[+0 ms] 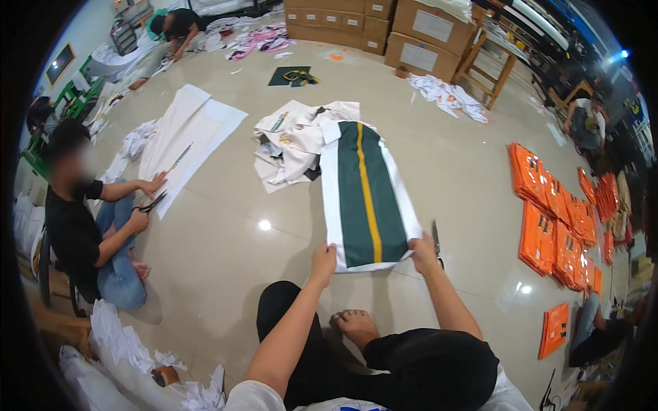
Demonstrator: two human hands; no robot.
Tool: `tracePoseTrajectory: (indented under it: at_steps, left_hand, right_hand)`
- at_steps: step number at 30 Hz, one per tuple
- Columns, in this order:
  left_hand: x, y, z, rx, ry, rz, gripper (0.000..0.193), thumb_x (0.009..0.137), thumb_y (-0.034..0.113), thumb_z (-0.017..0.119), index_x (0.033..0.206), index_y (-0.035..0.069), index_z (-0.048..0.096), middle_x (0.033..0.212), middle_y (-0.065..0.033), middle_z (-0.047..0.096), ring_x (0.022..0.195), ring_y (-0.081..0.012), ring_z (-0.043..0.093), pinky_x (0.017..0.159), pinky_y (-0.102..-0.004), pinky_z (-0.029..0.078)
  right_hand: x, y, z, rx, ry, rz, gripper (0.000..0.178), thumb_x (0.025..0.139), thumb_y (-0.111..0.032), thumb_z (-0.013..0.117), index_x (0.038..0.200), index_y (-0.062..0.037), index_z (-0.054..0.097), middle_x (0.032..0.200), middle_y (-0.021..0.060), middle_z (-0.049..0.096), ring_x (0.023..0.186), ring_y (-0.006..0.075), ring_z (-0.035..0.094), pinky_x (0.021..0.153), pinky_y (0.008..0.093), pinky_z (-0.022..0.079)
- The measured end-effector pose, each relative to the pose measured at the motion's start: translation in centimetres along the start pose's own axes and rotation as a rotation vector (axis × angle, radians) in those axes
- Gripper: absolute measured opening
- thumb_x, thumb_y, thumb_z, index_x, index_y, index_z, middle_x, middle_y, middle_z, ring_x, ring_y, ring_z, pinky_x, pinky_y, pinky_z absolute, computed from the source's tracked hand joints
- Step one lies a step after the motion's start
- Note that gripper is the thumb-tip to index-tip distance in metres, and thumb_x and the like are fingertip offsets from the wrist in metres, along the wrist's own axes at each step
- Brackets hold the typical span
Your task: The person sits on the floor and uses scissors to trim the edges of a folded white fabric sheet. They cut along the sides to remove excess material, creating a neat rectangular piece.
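The glossy, pale tiled floor point(226, 274) spreads across most of the frame, smooth enough to throw back spots of light. Stacked brown cardboard cartons point(428, 38), square-edged and matt, stand at the upper middle. On the left of the frame a co-worker point(75, 198) in a dark top and jeans sits over a long sheet of pale cloth point(181, 133) that lies flat, tapering toward the near end. At the right, orange packets point(548, 226), flat, rectangular and shiny as if wrapped in film, lie in overlapping rows.

The fabric panel point(353, 205) I have in hand is at the centre of the frame: a long strip, dark green with a yellow stripe down its length and white borders, fairly smooth. Its far end rests against a crumpled heap of cream cloth point(288, 140), full of soft folds. Above that heap lies a flat dark green piece point(277, 75) with a yellow and green bundle on it.

My left hand point(325, 262) is closed, pinching the panel's near left corner; my right hand point(425, 253) pinches the near right corner, its fingers drawn together, so the near edge runs between them. Just beside my right hand lie slim, dark scissors point(436, 240).
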State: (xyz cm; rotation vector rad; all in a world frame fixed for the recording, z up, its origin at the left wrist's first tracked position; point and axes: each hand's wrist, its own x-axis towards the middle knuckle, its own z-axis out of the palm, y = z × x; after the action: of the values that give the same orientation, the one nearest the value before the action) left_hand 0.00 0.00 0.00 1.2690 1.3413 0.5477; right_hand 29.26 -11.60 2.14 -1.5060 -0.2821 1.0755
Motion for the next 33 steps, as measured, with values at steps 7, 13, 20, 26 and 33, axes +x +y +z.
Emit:
tracePoseTrajectory:
  at_steps: [7, 13, 20, 26, 33]
  left_hand:
    - [0.1, -2.0, 4.3, 0.115, 0.079, 0.000, 0.029, 0.096, 0.018, 0.076, 0.114, -0.002, 0.065, 0.102, -0.0185, 0.075, 0.095, -0.0336, 0.073, 0.085, -0.0436, 0.055]
    - [-0.1, -2.3, 2.3, 0.373, -0.031, 0.039, 0.043, 0.086, 0.006, 0.083, 0.120, 0.000, 0.058, 0.106, -0.0218, 0.075, 0.103, -0.0400, 0.073, 0.091, -0.0465, 0.057]
    - [-1.4, -2.1, 1.0, 0.487, -0.023, 0.051, 0.044, 0.085, 0.002, 0.083, 0.119, 0.000, 0.055, 0.109, -0.0248, 0.074, 0.107, -0.0447, 0.072, 0.093, -0.0502, 0.057]
    - [-1.6, -1.1, 0.2, 0.558, 0.008, 0.036, 0.045, 0.087, 0.002, 0.081, 0.122, -0.002, 0.053, 0.113, -0.0254, 0.073, 0.107, -0.0459, 0.072, 0.093, -0.0511, 0.057]
    - [-4.8, 2.0, 3.6, 0.806, 0.012, 0.527, 0.049, 0.085, 0.008, 0.082, 0.127, 0.003, 0.058, 0.126, -0.0169, 0.062, 0.122, -0.0352, 0.060, 0.100, -0.0488, 0.051]
  right_hand:
    - [-1.0, 4.2, -3.3, -0.280, 0.337, -0.007, 0.058, 0.082, -0.002, 0.069, 0.138, 0.0050, 0.055, 0.119, 0.0194, 0.068, 0.106, 0.0293, 0.068, 0.092, 0.0371, 0.055]
    - [-4.1, 5.3, -3.1, -0.646, 0.401, -0.128, 0.055, 0.091, -0.014, 0.083, 0.135, 0.0039, 0.054, 0.111, 0.0188, 0.070, 0.089, 0.0249, 0.073, 0.072, 0.0357, 0.059]
    - [-7.7, 6.2, -5.0, -0.389, 0.330, -0.011, 0.042, 0.095, 0.001, 0.075, 0.129, 0.0043, 0.051, 0.097, 0.0120, 0.068, 0.066, 0.0162, 0.069, 0.049, 0.0289, 0.054]
    - [-8.8, 7.8, -8.3, -0.864, 0.476, -0.380, 0.035, 0.093, -0.004, 0.074, 0.123, 0.0018, 0.058, 0.103, 0.0162, 0.067, 0.093, 0.0333, 0.071, 0.079, 0.0457, 0.057]
    - [-6.4, 4.7, -11.4, -1.201, 0.546, -0.396, 0.035, 0.093, -0.008, 0.073, 0.124, 0.0021, 0.059, 0.117, 0.0222, 0.065, 0.107, 0.0411, 0.065, 0.092, 0.0495, 0.054]
